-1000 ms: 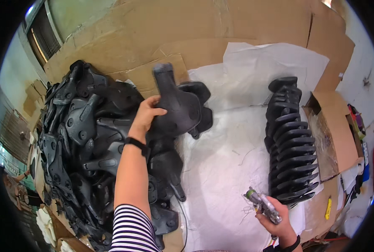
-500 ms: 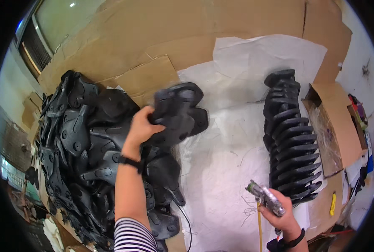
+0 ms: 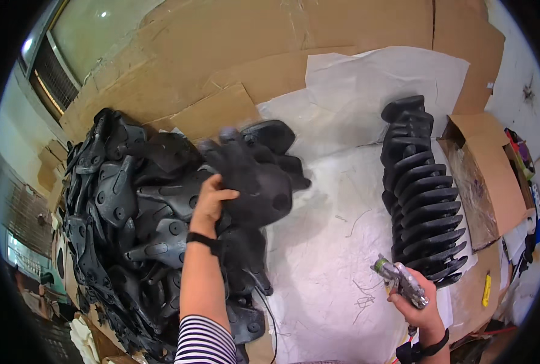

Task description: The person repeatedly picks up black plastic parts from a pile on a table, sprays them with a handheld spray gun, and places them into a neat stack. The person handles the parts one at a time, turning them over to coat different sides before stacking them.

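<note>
Left hand (image 3: pixel 209 203) pinching a black moulded part (image 3: pixel 251 176) by one edge only, right hand (image 3: pixel 418 303) wrapped around a spray gun (image 3: pixel 400 282) at 4 o'clock: risk of part slipping onto the heap of black parts (image 3: pixel 118 206) at 9 o'clock.

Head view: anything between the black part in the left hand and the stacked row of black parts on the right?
Head view: only bare white sheet between the black part and the stacked row.

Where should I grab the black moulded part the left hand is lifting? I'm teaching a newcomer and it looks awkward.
Grip the black moulded part on its near left edge, coming from the pile side, as the left hand does. That edge is thin enough for fingers to wrap. The lobes toward the right spread wide and look bulkier. The part is motion-blurred, so finer detail is unclear. The right hand holds a spray gun.
</note>
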{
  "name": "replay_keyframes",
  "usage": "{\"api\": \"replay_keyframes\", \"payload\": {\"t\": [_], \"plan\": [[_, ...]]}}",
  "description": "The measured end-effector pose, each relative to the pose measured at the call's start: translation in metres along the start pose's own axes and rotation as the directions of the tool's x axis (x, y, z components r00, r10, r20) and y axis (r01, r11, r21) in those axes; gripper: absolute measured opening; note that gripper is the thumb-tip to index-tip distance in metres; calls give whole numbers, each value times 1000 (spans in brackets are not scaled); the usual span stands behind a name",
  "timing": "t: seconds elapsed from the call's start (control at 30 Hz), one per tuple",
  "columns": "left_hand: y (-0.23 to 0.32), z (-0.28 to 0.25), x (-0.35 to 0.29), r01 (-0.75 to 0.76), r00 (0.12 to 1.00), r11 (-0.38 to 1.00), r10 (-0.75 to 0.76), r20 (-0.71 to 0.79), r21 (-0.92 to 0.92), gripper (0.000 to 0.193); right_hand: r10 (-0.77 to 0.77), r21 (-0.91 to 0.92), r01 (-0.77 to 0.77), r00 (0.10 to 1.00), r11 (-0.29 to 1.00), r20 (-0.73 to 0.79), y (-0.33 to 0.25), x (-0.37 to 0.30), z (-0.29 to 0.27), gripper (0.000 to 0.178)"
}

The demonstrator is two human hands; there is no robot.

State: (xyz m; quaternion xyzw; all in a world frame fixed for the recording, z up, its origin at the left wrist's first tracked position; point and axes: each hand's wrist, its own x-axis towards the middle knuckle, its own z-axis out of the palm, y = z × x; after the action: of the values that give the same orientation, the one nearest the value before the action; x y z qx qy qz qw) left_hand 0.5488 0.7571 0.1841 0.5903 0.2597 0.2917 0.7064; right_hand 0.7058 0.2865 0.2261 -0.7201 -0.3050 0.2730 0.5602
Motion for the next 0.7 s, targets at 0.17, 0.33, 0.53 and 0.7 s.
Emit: {"api": "replay_keyframes", "payload": {"t": [0.17, 0.33, 0.53, 0.7], "plan": [[-82, 5, 68, 199, 979, 963, -204, 7, 180, 57, 72, 103, -68, 997, 992, -38, 8, 0, -7, 51], [-82, -2, 104, 276, 946, 929, -308, 103, 245, 65, 22, 106, -18, 999, 994, -40, 9, 2, -13, 67], [-72, 6, 110, 223, 949, 892, -291, 121, 394, 73, 13, 223, 21, 988, 975, -151, -45, 3, -7, 68], [-72, 1, 92, 84, 965, 870, -193, 178, 487, 80, -109, 106, 117, 991, 987, -77, -73, 3, -2, 61]]}}
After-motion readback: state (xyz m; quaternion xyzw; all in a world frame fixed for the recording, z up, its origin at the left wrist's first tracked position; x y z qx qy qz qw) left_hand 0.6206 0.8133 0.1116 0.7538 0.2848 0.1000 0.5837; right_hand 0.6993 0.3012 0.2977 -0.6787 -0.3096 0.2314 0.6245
